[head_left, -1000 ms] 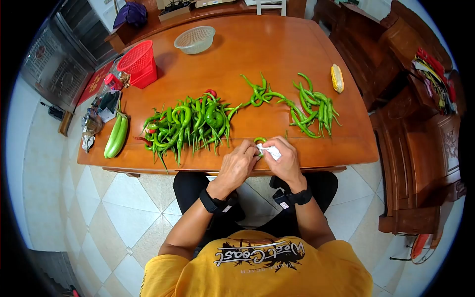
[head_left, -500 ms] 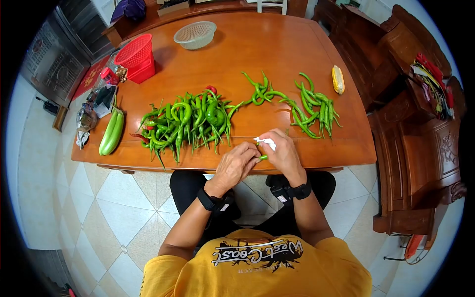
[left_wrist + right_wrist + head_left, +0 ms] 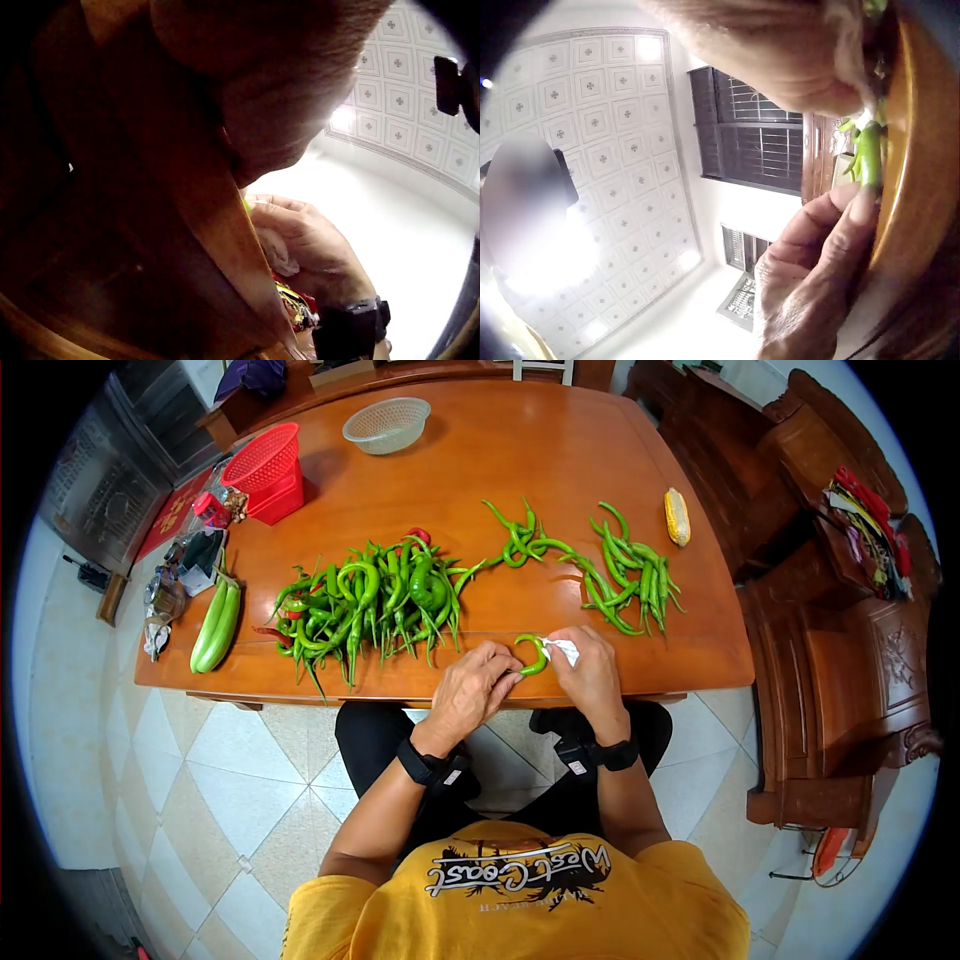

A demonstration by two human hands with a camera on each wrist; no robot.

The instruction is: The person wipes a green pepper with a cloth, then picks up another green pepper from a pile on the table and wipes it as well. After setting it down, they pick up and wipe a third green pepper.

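A curved green pepper (image 3: 534,653) lies between both hands at the front edge of the wooden table (image 3: 560,450). My left hand (image 3: 505,672) pinches its near end. My right hand (image 3: 570,655) holds a white crumpled tissue (image 3: 566,650) against the pepper's other side. In the right wrist view the pepper (image 3: 868,154) stands against the table edge with the left hand's fingertips (image 3: 859,202) on it. The left wrist view shows the right hand curled round the tissue (image 3: 277,251); the rest is dark table underside.
A big heap of green peppers (image 3: 370,600) lies left of centre, with smaller groups further right (image 3: 630,570) and behind (image 3: 520,540). A corn cob (image 3: 678,517), red basket (image 3: 265,472), pale colander (image 3: 386,425) and green gourds (image 3: 217,625) ring the table. Wooden chairs (image 3: 830,610) stand to the right.
The hands have drawn slightly apart, so the pepper's curve now shows between them. The tissue has shifted right along the pepper with the right hand.
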